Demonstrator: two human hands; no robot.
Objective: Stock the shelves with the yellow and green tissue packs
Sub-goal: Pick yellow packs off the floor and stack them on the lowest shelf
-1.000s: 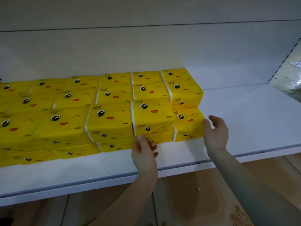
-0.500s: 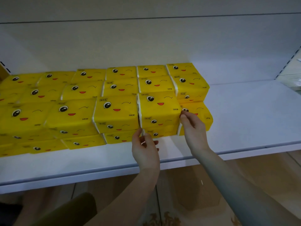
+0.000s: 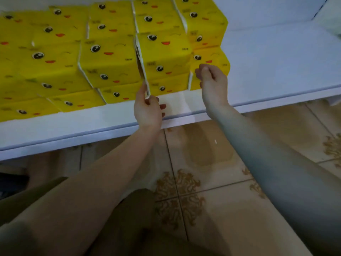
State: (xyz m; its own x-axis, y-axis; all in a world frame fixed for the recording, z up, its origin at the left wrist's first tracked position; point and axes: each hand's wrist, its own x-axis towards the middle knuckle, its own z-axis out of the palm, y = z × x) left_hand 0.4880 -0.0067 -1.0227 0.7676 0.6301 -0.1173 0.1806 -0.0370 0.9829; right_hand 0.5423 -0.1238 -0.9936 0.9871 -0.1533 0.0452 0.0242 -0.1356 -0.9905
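Note:
Yellow tissue packs with cartoon faces are stacked two high in rows on the white shelf [image 3: 276, 61]. My left hand [image 3: 147, 109] pinches the white end flap at the lower left corner of the front stacked pack [image 3: 166, 56]. My right hand [image 3: 212, 84] is at the right end of the stack. Its curled fingers hold the front left corner of the lower right-hand pack [image 3: 212, 56]. No green packs are in view.
The shelf stretches bare to the right of the stack, with a strip of bare board along its front edge [image 3: 184, 100]. Below it lies a patterned tan tile floor [image 3: 203, 154]. My knees in olive trousers [image 3: 138, 218] fill the bottom.
My view has tilted down toward the floor. My right hand came in from the stack's right end to the front packs. My left hand stays at the seam.

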